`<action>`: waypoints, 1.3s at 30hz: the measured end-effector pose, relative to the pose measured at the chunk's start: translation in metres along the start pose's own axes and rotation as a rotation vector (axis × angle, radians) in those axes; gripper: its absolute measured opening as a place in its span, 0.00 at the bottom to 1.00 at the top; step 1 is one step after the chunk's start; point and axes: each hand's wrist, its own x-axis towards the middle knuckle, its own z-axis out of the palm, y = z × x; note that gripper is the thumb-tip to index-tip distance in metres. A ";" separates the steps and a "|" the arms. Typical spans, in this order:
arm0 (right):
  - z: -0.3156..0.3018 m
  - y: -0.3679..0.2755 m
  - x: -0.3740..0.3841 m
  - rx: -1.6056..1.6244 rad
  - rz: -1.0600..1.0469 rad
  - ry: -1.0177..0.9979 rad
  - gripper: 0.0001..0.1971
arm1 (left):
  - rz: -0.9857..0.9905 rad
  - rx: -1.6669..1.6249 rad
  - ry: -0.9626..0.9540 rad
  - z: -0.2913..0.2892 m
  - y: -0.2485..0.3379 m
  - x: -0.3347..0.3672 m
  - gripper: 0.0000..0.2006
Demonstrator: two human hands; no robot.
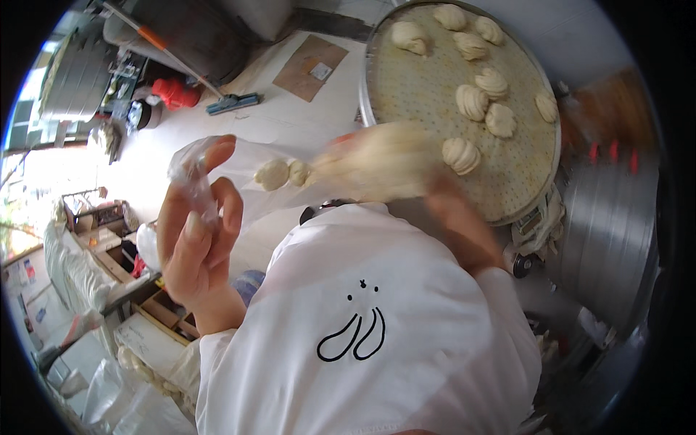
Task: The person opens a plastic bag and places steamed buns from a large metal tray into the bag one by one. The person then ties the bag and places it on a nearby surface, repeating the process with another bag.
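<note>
My left hand (pixel 199 225) is raised at the left, its fingers curled round the edge of a clear plastic bag (pixel 250 163). The bag stretches rightward from that hand. Pale twisted steamed buns (pixel 272 175) show inside or behind its film. To their right, a larger cluster of buns (pixel 384 163) is smeared by motion. My right hand (pixel 442 192) reaches to this cluster from the right. It is blurred and its fingers are hidden, so its grip does not show. Beyond it, several twisted buns (pixel 461 156) lie scattered on a large round perforated steamer tray (pixel 413 94).
A wide brush with an orange-marked pole (pixel 232 104) and a flat piece of cardboard (pixel 310 67) lie on the floor ahead. Stacked metal steamers (pixel 605 239) stand at the right. Wooden boxes (pixel 156 312) and plastic sheeting (pixel 134 399) crowd the left.
</note>
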 end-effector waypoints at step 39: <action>0.068 0.011 0.009 1.115 0.357 0.091 0.24 | -0.063 -0.134 -0.031 0.002 -0.003 -0.018 0.34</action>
